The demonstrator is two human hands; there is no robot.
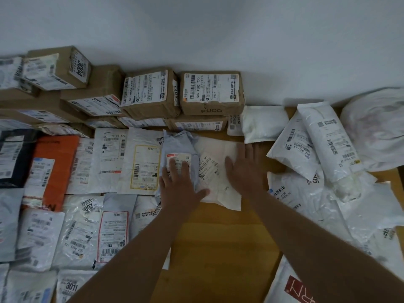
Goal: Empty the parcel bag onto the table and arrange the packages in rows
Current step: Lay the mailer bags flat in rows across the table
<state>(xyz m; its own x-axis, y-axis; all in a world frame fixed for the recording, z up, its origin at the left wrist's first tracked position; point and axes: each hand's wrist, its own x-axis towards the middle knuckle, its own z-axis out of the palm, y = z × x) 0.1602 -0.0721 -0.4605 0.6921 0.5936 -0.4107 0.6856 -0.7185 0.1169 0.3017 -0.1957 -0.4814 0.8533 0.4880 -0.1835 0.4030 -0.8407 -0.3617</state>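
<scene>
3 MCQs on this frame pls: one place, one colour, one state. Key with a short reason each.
1. Where does the crumpled grey plastic mailer bag lie?
A. on top of the cardboard boxes
B. between the white mailer with a yellow-framed label and the flat white paper-like parcel
C. on the heap of mailers at the far right

2. What colour is the bright flat mailer in the rows at the left?
A. orange
B. green
C. pink

3. How does the right hand lie?
A. curled round a box
B. pinching a label
C. flat, fingers straight, on the flat white parcel

Key: 1 B, the grey mailer sits between those two, under the left hand. 2 A, it is plainly orange beside a black mailer. 3 C, the palm is down with nothing gripped.
</scene>
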